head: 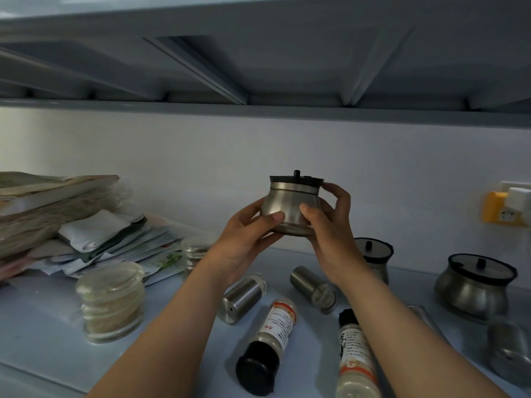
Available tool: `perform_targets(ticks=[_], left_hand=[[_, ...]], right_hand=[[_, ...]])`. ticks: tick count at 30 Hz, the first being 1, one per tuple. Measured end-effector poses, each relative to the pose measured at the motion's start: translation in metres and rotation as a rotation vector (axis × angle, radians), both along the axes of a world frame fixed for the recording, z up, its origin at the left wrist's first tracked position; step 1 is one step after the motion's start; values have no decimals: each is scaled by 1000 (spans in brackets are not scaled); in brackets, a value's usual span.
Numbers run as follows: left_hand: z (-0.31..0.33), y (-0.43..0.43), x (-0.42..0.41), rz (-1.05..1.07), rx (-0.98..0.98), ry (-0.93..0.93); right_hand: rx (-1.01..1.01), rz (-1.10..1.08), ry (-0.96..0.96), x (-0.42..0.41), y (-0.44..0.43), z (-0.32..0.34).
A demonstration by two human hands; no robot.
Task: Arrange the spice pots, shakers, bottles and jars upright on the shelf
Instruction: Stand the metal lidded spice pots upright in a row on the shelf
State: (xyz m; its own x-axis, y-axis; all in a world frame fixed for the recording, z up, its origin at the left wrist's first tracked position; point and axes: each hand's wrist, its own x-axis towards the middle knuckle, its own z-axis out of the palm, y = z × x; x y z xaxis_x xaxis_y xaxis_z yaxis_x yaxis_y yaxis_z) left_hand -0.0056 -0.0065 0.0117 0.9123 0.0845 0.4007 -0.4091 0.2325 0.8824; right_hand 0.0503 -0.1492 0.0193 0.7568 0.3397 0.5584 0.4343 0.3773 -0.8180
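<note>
A steel spice pot (290, 201) with a black knobbed lid is held upright in the air above the shelf (43, 334). My left hand (247, 239) grips its lower left side and my right hand (330, 234) grips its right side, fingers on the lid rim. Below, two steel shakers (242, 298) (313, 288) lie on their sides. Two labelled spice bottles (267, 343) (356, 357) also lie flat. Two more lidded steel pots (373, 258) (474, 285) stand upright at the right. A glass jar (112, 300) stands at the left, and a smaller one (195, 254) behind.
A pile of papers and packets (71, 222) fills the shelf's left back. Another steel container (508, 349) lies at the right edge. A yellow socket with a white plug (505, 208) sits on the wall. An upper shelf (258, 110) hangs low overhead.
</note>
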Motion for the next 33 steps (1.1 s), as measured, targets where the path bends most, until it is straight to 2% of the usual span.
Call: perform_targets(ticks=[3,7,10,13,17,22,26,29,33], left_hand=[[-1,-8,0,161,-24,-60],[-4,-13,4,444,84,-143],[-4,-10,7,538,125,-164],[-3,-11,7,533,191,-181],[-1,-13,5,473,107,-179],[6,-9,-3,309,-72,-208],[6,-6,-5,191,-85,-213],[4,-5,-3,151,-92,-205],[2,-5,-1,201,-84,-185]], right_hand=[[-17,-42,24,-4,1,1],[-221,-76,-64,-9,5,-1],[-325,-107,-110,-8,6,-2],[-333,-151,-165,-10,5,-1],[-263,-243,-184,-13,4,3],[-101,-135,-159,-13,-1,5],[-44,-99,-137,-11,-1,5],[-73,-84,-144,-9,-1,3],[-183,-119,-173,-7,-3,3]])
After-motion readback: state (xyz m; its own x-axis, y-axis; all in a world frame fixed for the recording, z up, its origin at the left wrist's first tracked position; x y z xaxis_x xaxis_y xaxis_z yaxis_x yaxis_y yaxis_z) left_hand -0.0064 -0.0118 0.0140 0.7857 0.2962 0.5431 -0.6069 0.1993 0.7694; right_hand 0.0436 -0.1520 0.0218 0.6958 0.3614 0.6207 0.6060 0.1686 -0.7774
